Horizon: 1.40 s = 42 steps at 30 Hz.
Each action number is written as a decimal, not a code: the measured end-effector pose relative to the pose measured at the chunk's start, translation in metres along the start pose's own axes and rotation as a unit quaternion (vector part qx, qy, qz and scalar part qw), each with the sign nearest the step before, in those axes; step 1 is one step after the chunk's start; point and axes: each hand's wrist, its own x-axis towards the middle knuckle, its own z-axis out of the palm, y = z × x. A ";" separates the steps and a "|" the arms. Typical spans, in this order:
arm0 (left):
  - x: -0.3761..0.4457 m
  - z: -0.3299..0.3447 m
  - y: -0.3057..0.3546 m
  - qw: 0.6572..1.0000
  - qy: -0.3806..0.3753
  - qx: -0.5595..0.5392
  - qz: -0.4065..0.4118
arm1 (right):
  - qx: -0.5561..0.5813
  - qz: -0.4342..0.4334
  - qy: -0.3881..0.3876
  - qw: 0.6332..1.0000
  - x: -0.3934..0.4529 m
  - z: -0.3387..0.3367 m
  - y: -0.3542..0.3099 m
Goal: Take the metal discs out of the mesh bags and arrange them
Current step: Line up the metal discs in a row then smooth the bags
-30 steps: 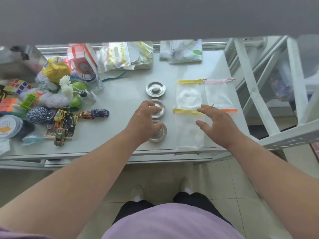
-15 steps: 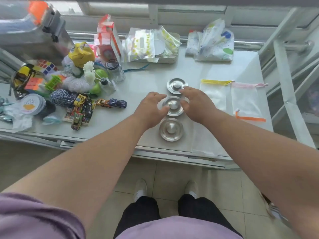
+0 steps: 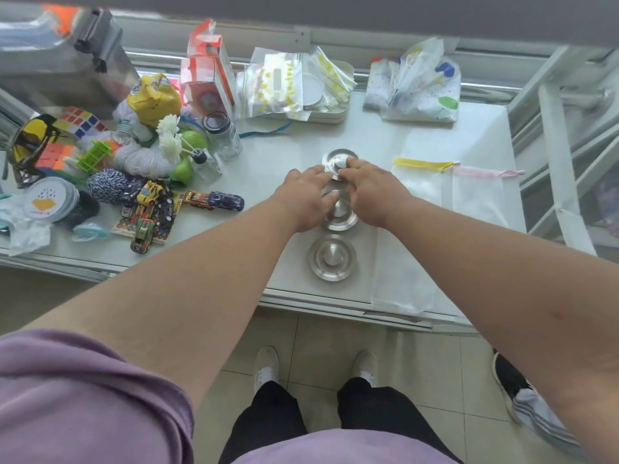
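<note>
Discs: three in a row from the bench (image 3: 294, 142) front edge rearward. Far disc (image 3: 335, 159): pinched between my left hand (image 3: 306, 199) and right hand (image 3: 375, 192). Bags (image 3: 435, 195): flat, right side.

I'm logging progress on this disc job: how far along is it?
Done: three metal discs are out on the table, in a column, near disc untouched, and the mesh bags lie flat, seemingly empty. In hand: the left hand and right hand are both at the far disc, fingers on its rim, reaching over the middle disc. Left: final straightening of the column, if anything.
</note>
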 end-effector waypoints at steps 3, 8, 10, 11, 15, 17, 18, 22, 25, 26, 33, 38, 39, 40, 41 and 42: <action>-0.004 -0.001 -0.010 1.000 0.021 -0.009 0.007 | 0.041 0.004 0.037 0.998 -0.012 -0.003 -0.003; -0.025 0.003 -0.020 0.995 0.056 -0.078 0.032 | 0.075 0.014 0.089 0.993 -0.056 0.010 -0.005; -0.028 0.009 -0.023 0.994 0.057 -0.090 0.036 | 0.087 0.022 0.073 0.993 -0.065 0.018 -0.008; -0.028 0.012 -0.024 0.993 0.058 -0.094 0.035 | 0.095 0.029 0.067 0.993 -0.067 0.021 -0.009; -0.026 0.017 -0.025 0.993 0.057 -0.097 0.035 | 0.109 0.044 0.079 0.990 -0.066 0.025 -0.015; -0.024 0.017 -0.025 0.993 0.058 -0.094 0.040 | 0.110 0.049 0.089 0.989 -0.064 0.024 -0.017; -0.023 0.017 -0.025 0.993 0.059 -0.092 0.042 | 0.109 0.047 0.092 0.989 -0.063 0.024 -0.018; -0.021 0.015 -0.027 0.993 0.062 -0.091 0.044 | 0.107 0.043 0.101 0.988 -0.061 0.023 -0.020; -0.022 0.014 -0.026 0.992 0.064 -0.098 0.042 | 0.110 0.041 0.106 0.987 -0.062 0.024 -0.020; -0.024 0.014 -0.026 0.992 0.063 -0.101 0.042 | 0.112 0.043 0.105 0.987 -0.062 0.024 -0.021; -0.072 0.021 -0.036 0.988 0.078 -0.129 0.029 | 0.134 0.004 0.117 0.984 -0.111 0.029 -0.033; -0.094 0.039 -0.036 0.987 0.054 -0.144 0.041 | 0.113 0.010 0.068 0.991 -0.127 0.050 -0.042; -0.095 0.041 -0.035 0.987 0.055 -0.146 0.043 | 0.111 0.011 0.067 0.991 -0.126 0.052 -0.044; -0.095 0.042 -0.034 0.987 0.057 -0.146 0.045 | 0.112 0.014 0.069 0.991 -0.126 0.055 -0.044; -0.095 0.043 -0.033 0.986 0.059 -0.146 0.045 | 0.114 0.017 0.073 0.991 -0.126 0.056 -0.044; -0.094 0.043 -0.033 0.986 0.059 -0.146 0.046 | 0.113 0.020 0.077 0.990 -0.125 0.056 -0.044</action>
